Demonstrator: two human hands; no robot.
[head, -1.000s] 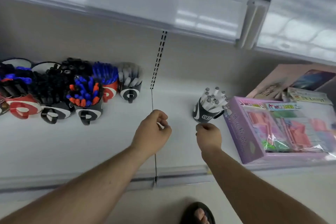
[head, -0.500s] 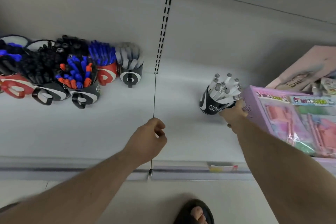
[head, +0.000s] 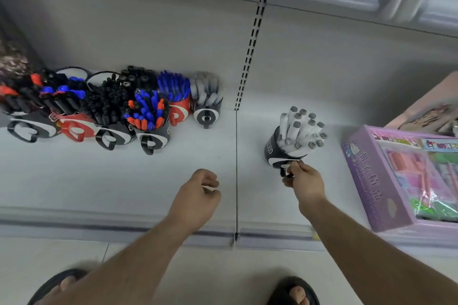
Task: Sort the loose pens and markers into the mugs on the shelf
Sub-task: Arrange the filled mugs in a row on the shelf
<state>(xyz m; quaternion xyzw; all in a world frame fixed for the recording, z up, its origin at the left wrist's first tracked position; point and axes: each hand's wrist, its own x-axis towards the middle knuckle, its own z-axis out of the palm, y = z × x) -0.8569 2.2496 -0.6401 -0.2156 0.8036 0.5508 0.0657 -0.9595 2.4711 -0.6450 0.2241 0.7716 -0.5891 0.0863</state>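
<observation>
I am holding the handle of a black mug (head: 273, 153) with my right hand (head: 306, 184); my fingers are pinching the handle from the near side. This mug is standing on the white shelf (head: 198, 161), right of the seam in the shelf, and it is full of white markers (head: 301, 131) with grey caps, which are leaning toward the right. Just beside it on the right a purple box (head: 371, 176) with a clear window is lying on the shelf.

My left hand (head: 198, 195) is hovering above the shelf, left of the seam. Its fingers are curled inward, and something small and pale is showing between the thumb and the fingers, but I cannot tell what it is.

Far to the left a group of mugs (head: 111, 116) is standing close together by the back wall. They are black and red, and they are holding black, blue and red pens. The rightmost one, a black mug with grey markers (head: 207, 106), is standing nearest to the seam.

Below the shelf edge my two feet in dark sandals (head: 295, 291) are showing on the floor.
</observation>
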